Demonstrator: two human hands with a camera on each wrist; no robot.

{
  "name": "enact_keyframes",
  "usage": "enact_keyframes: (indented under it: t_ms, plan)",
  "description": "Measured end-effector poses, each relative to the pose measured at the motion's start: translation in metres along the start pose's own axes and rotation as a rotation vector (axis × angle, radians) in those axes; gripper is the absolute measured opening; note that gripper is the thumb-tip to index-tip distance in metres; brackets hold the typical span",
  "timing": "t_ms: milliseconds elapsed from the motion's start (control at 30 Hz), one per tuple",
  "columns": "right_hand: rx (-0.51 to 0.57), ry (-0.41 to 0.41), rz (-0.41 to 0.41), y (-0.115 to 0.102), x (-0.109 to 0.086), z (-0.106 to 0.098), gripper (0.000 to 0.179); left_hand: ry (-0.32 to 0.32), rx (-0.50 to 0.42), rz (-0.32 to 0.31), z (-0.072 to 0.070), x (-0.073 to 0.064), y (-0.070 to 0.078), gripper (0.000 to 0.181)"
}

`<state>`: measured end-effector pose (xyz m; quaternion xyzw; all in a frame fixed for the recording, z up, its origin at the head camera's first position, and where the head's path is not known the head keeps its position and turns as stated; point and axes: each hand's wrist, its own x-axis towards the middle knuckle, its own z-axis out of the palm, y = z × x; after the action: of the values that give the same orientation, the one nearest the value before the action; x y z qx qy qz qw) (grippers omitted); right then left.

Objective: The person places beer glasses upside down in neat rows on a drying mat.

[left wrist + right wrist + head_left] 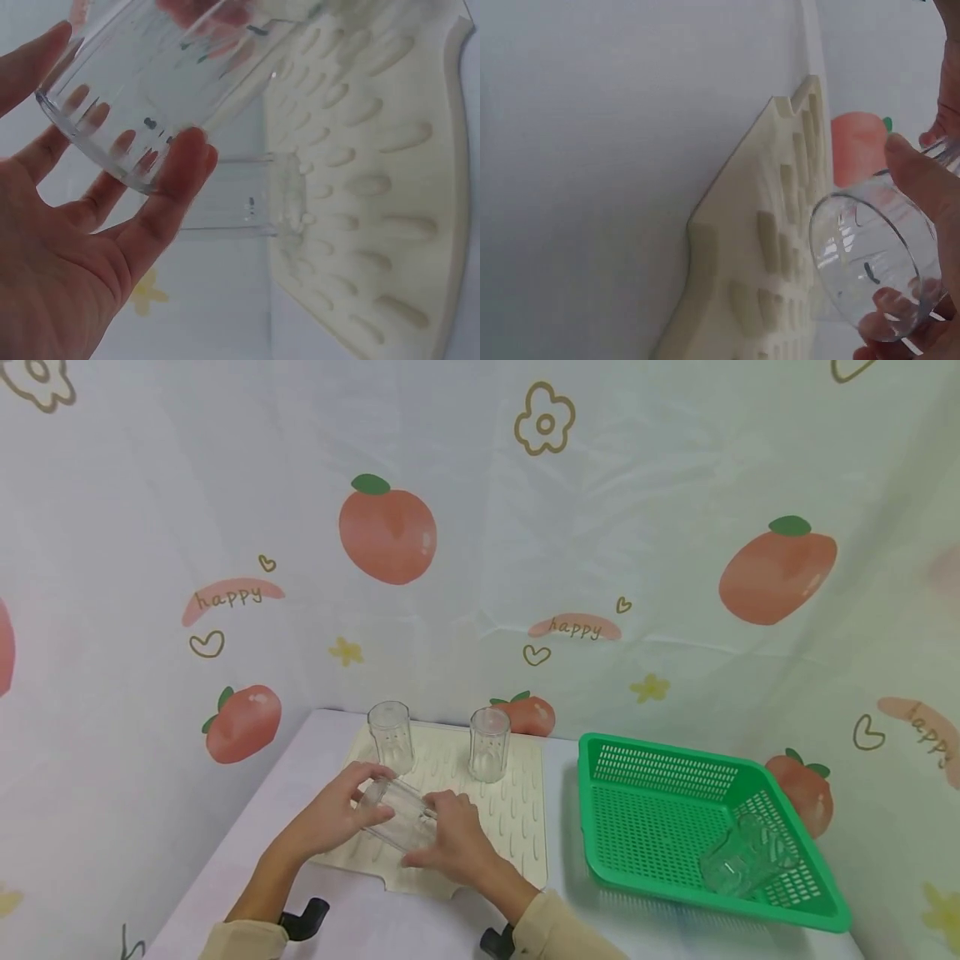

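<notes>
A clear glass (402, 818) lies tilted on its side between my two hands, above the front part of a cream drying mat (517, 835). My left hand (337, 810) grips one end of it, thumb and fingers round the rim, as the left wrist view shows with the glass (172, 82) close up. At the other end my right hand (461, 839) holds it, fingers curled round the side; its round end (870, 262) faces the right wrist camera. Behind the hands, two more clear glasses stand on the mat, a left glass (392, 739) and a right glass (489, 747).
To the right sits a green plastic basket (592, 827) with slotted walls. One clear glass (742, 860) leans on its side in the basket's front right corner. A white curtain (465, 568) printed with fruit hangs right behind the white table (420, 931).
</notes>
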<state>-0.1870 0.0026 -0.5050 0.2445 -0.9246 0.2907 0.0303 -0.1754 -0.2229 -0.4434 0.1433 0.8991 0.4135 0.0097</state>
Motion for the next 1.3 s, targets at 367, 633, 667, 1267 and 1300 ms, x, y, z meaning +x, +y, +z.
enact_keyframes:
  t_ms: [367,633,667,1267,1300]
  plan:
    - [-0.145,0.038,-0.112,-0.006,0.001,0.006,0.086,-0.035,-0.035,0.018,-0.018,-0.002,-0.005,0.044]
    - [0.003,0.053,-0.066,-0.007,0.006,0.009,0.086,0.146,0.056,-0.178,-0.033,0.009,-0.037,0.061]
    - [0.029,0.051,-0.057,-0.007,0.007,0.010,0.085,0.162,0.071,-0.183,-0.034,0.011,-0.043,0.062]
    - [0.219,-0.043,0.090,-0.016,0.042,0.037,0.090,0.106,0.230,-0.409,-0.010,0.026,-0.110,0.055]
    - [0.221,-0.035,0.090,-0.016,0.043,0.039,0.090,0.099,0.238,-0.419,-0.009,0.026,-0.111,0.054]
